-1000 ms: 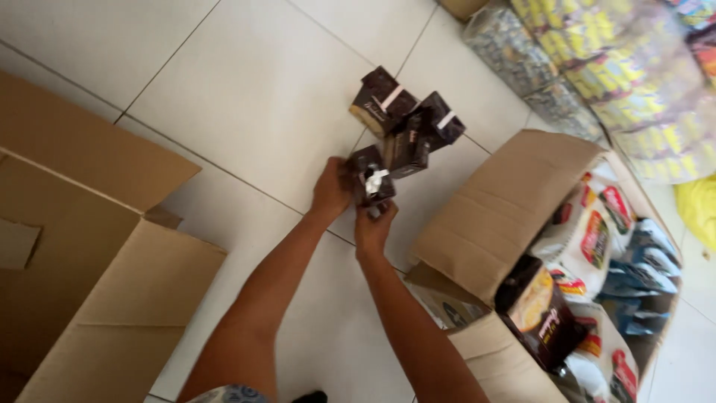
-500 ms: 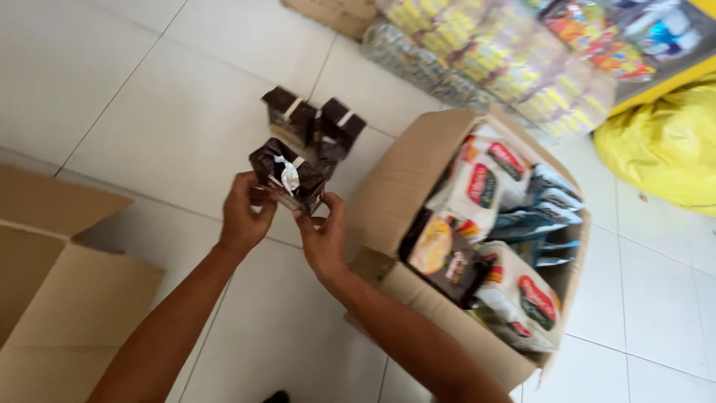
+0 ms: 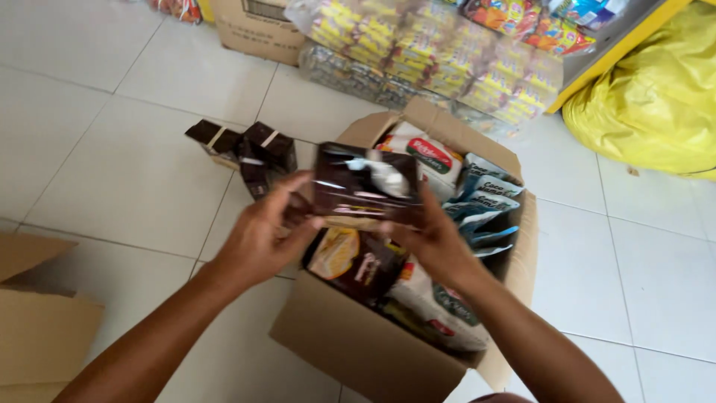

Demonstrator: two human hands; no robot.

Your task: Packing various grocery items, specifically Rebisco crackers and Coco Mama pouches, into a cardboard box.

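Both hands hold a dark brown snack packet (image 3: 364, 185) with a white and silver patch, lifted over an open cardboard box (image 3: 350, 343). My left hand (image 3: 261, 235) grips its left end, my right hand (image 3: 432, 237) its right end and underside. The box is packed with snack packs: white and red ones (image 3: 426, 155), blue ones (image 3: 481, 201) and a dark brown one (image 3: 356, 261). A small pile of dark brown packets (image 3: 250, 153) lies on the tiled floor just left of the box.
An empty cardboard box (image 3: 37, 313) with loose flaps stands at the lower left. Plastic-wrapped bundles of yellow snack packs (image 3: 432, 63) and another carton (image 3: 257, 26) line the back. A yellow sack (image 3: 652, 104) lies at the upper right.
Both hands have carried the brown packet from above the floor pile to the right, over the open box. The view has swung right and closer.
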